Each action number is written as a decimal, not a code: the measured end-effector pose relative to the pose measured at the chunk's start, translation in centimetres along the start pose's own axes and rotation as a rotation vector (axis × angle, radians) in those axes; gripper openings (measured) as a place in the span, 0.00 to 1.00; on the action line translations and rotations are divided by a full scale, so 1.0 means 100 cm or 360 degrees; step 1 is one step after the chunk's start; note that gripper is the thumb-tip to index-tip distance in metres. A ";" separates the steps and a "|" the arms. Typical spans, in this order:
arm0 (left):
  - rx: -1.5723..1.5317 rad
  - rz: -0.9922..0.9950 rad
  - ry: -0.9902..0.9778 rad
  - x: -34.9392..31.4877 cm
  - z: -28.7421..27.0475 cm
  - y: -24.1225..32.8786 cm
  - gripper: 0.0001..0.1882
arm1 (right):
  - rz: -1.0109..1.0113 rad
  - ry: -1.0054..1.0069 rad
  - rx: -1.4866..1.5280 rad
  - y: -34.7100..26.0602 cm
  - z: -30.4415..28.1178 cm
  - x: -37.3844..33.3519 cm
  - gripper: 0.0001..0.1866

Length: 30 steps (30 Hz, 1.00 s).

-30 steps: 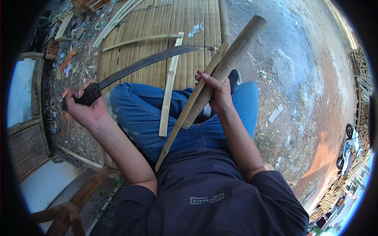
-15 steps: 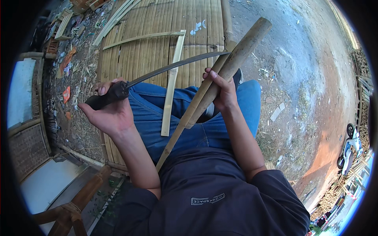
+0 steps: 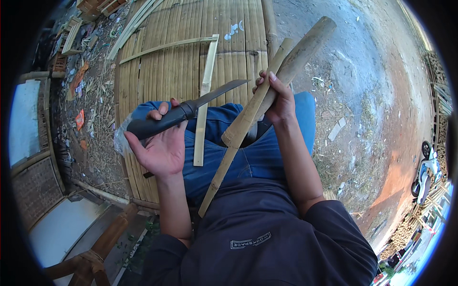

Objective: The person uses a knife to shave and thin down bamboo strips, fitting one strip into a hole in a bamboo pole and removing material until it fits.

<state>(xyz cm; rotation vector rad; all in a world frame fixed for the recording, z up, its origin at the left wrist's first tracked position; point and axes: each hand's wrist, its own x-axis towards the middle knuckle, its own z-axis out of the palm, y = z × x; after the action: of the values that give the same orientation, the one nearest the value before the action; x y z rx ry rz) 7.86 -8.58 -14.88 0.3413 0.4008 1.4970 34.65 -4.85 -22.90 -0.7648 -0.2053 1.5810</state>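
Bamboo pieces [image 3: 267,90] gripped by right hand [image 3: 279,102] fingers, left hand [image 3: 162,143] fingers loosely cradling black-handled knife [image 3: 183,114], over blue-jeaned lap [image 3: 257,157]

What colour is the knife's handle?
Black, on the knife in the left hand; head view.
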 end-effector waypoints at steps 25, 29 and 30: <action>0.1757 -0.0347 0.0252 -0.017 -0.032 0.000 0.22 | 0.0180 0.0064 -0.0329 0.018 -0.005 -0.010 0.16; 0.2807 -0.0921 -0.0008 -0.023 -0.033 -0.021 0.32 | 0.0190 0.0071 -0.0339 0.021 -0.005 -0.008 0.16; 0.3091 -0.0859 -0.0091 -0.023 -0.032 -0.028 0.32 | 0.0193 0.0088 -0.0342 0.022 -0.006 -0.009 0.16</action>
<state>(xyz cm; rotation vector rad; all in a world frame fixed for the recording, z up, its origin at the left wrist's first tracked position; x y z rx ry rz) 8.77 -11.08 -18.88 1.5859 1.6695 0.1248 33.20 -6.28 -24.23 -1.0027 -0.2969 1.6670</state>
